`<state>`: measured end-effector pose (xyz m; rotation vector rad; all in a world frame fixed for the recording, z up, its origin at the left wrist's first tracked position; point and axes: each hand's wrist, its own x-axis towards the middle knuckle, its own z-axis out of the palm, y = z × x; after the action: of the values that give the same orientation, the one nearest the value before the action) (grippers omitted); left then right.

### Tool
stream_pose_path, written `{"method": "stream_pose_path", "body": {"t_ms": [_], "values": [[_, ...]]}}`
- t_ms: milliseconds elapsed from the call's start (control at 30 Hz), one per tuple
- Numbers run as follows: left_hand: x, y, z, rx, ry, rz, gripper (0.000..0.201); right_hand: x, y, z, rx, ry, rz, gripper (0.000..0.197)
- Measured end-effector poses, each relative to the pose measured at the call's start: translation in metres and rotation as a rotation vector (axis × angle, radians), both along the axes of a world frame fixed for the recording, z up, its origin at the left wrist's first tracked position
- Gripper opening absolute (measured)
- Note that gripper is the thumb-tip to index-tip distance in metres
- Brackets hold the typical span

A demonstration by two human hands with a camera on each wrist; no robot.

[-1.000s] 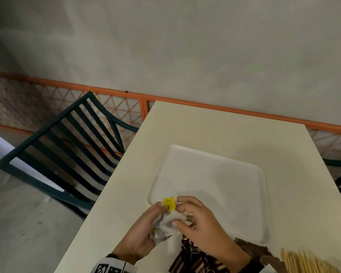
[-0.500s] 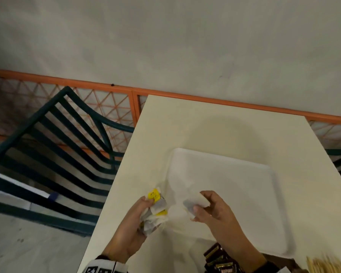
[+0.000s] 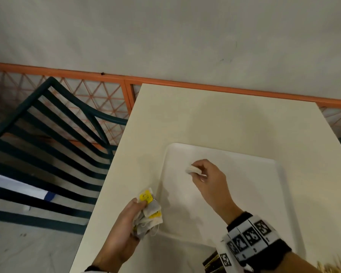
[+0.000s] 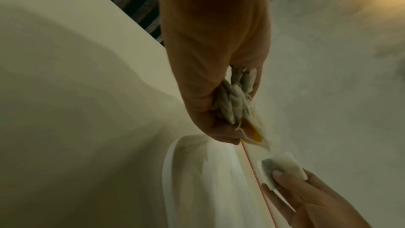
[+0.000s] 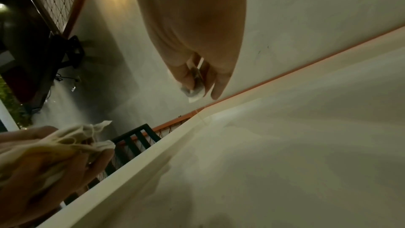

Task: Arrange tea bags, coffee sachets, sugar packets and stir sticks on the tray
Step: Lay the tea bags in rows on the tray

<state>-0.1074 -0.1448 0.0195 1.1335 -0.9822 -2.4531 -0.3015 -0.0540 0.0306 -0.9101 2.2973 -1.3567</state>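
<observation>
Evidently the job is split between the two hands so that the tea bags can be set out one at a time. The left hand [image 3: 124, 223] serves as the store: its fingers are curled round a bunch of tea bags [image 3: 149, 212], yellow tags sticking out, and it waits just off the near left corner of the tray [image 3: 280, 194], over the table [image 3: 205, 115], close enough for the other hand to draw from. The right hand [image 3: 207, 175] does the placing. It pinches a single tea bag [image 3: 193, 170] between thumb and fingertips and holds it over the far left part of the tray; whether the bag touches the tray yet I cannot tell. That corner looks like a sensible start for a row, leaving the remaining tray for the other goods.

The right forearm reaches diagonally across the tray from its near right side, wrist bent down, knuckles up. The left hand sits palm inward, thumb on top of the bunch.

Nothing lies on the tray, so the arranging has barely begun.
</observation>
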Motion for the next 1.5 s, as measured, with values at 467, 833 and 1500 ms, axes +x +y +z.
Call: {"method": "stream_pose_path", "body": {"t_ms": [467,833,1500], "values": [[-0.006,-0.006,-0.017,0.001,0.012,-0.015,0.026,-0.003,0.033,-0.029,0.456,0.512,0.511,0.036],[-0.012,-0.026,-0.019,-0.025,0.014,-0.022,0.038,-0.007,-0.006,-0.041,0.67,0.588,0.546,0.05],[-0.047,-0.035,-0.021,-0.075,0.001,-0.008,0.014,-0.043,-0.047,-0.043,0.569,0.46,0.599,0.052]]}}
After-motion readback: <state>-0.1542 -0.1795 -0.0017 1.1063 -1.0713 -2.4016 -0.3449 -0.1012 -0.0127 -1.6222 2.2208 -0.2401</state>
